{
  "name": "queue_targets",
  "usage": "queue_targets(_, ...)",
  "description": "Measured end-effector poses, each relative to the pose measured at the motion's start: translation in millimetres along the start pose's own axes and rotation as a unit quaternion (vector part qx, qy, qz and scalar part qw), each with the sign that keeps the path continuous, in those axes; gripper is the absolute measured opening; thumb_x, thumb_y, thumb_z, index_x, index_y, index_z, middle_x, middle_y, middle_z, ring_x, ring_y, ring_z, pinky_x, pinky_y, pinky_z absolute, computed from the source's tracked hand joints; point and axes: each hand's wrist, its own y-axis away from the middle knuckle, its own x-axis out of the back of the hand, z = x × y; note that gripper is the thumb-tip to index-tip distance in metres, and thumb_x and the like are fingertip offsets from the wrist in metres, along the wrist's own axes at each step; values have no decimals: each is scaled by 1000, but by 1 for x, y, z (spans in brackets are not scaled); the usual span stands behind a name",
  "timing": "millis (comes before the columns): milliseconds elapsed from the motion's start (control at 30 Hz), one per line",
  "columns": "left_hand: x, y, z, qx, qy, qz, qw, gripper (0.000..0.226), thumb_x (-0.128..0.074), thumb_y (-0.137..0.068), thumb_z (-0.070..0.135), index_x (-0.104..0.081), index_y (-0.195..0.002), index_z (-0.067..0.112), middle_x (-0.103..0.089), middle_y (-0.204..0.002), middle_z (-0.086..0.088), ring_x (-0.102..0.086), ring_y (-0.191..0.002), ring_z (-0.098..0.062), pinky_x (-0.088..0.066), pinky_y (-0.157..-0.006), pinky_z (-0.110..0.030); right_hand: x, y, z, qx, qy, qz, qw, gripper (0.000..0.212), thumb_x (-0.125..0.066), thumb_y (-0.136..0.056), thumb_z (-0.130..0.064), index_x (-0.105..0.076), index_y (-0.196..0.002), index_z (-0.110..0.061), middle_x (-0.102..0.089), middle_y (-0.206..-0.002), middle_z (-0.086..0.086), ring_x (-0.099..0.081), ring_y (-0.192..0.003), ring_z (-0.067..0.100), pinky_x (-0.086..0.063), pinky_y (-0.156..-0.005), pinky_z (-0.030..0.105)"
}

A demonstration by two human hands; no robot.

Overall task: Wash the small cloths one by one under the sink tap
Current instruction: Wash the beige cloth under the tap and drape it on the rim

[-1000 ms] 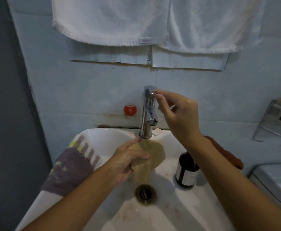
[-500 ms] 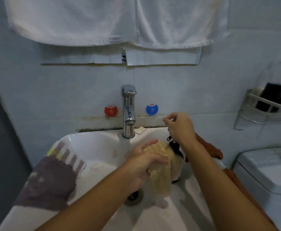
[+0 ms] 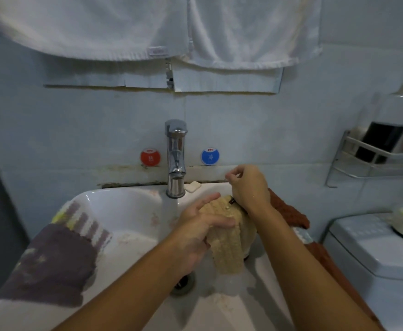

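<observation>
The left hand (image 3: 200,231) grips a beige ribbed cloth (image 3: 228,242) over the white sink (image 3: 124,206), its fingers curled across the upper fold while the rest of the cloth hangs down toward the basin floor. The cloth sits to the right of the chrome tap (image 3: 176,158) and slightly forward of its spout, not directly under it. The right hand (image 3: 249,187) is raised just behind the cloth, near the back rim of the sink; its fingers are bent with thumb and forefinger drawn together, and whether they hold anything cannot be told. A small dark object shows at the cloth's top edge beneath that hand, too hidden to identify. The drain (image 3: 183,284) lies below the left wrist, partly covered by it. A purple and white striped cloth (image 3: 54,256) is draped over the sink's left rim, and a rust-brown cloth (image 3: 289,212) lies along the right rim behind the right forearm. A small bar of soap (image 3: 193,186) rests on the ledge just right of the tap. On the wall, a red sticker (image 3: 150,156) and a blue sticker (image 3: 210,156) flank the tap. Two white towels (image 3: 148,27) hang above. A wire rack (image 3: 375,158) is fixed to the wall at right.
</observation>
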Motion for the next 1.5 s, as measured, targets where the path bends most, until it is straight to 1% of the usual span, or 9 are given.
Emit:
queue_targets(333, 37, 4, 23, 3, -78, -12, 997, 66, -50, -72, -14, -64, -119, 29, -58, -121, -9, -61, -95, -28, -54, -64, -33, 25, 30, -41, 183, -52, 109, 976, 31, -53, -100, -24, -67, -76, -10, -62, -67, 3, -57, -61, 17, -50, -60, 34)
queue_targets(533, 85, 13, 51, -74, -306, 43, 948, 67, -49, -76, -11, -57, -121, 38, -63, -107, -11, -62, -95, -25, -54, -75, -34, -4, 65, -63, 137, 5, -192, 972, 33, -56, -99, -30, -65, -75, -9, -69, -74, 10, -64, -65, 24, -56, -63, 32)
queue_targets(667, 110, 23, 53, -93, -339, 25, 936, 71, -47, -74, -15, -62, -116, 41, -63, -79, -12, -58, -76, -24, -51, -64, -31, -20, 69, -57, 40, 50, -321, 945, 70, -28, -99, -65, -66, -95, -6, -70, -90, 9, -65, -81, 22, -53, -75, 32)
queue_targets(767, 113, 25, 53, -97, -341, -27, 935, 76, -47, -65, -14, -62, -120, 36, -51, -73, -11, -48, -70, -25, -44, -58, -28, -32, 66, -42, -109, -77, -512, 848, 91, -18, -87, -84, -69, -104, -10, -73, -102, 11, -70, -98, 27, -55, -94, 43)
queue_targets(867, 111, 22, 53, -90, -354, -62, 929, 79, -48, -60, -10, -62, -122, 36, -53, -74, -12, -49, -68, -24, -43, -55, -24, -40, 67, -29, -204, -220, -618, 727, 80, -39, -87, -81, -64, -119, -12, -71, -108, 9, -70, -95, 23, -58, -81, 36)
queue_targets(967, 111, 20, 51, -80, -371, -56, 923, 81, -48, -64, -18, -61, -123, 35, -62, -90, -6, -55, -63, -10, -45, -52, -21, -41, 64, -26, -179, -260, -582, 750, 52, -58, -95, -50, -63, -127, -9, -67, -114, 10, -65, -99, 23, -55, -87, 36)
queue_targets(1167, 120, 15, 50, -53, -475, 35, 878, 56, -55, -80, -9, -52, -122, 28, -50, -80, -2, -51, -68, -10, -41, -56, -20, -50, 68, -29, -58, -233, -321, 916, 31, -43, -106, -37, -67, -101, -19, -72, -103, 5, -68, -98, 20, -55, -83, 33)
queue_targets(1300, 131, 14, 53, 4, -487, 88, 869, 10, -67, -85, 20, -71, -93, 15, -69, -90, -2, -64, -87, -17, -49, -71, -26, -52, 73, -36, -35, -272, -207, 939, 38, -35, -107, -39, -66, -107, -18, -69, -98, 1, -65, -90, 13, -47, -68, 23)
queue_targets(1500, 145, 18, 44, 20, -476, 133, 869, 45, -66, -81, 58, -75, -92, 16, -74, -94, -1, -67, -87, -15, -49, -71, -25, -54, 67, -29, -108, -340, -114, 927, 38, -31, -107, -42, -60, -102, -18, -63, -99, 5, -60, -91, 14, -48, -69, 27)
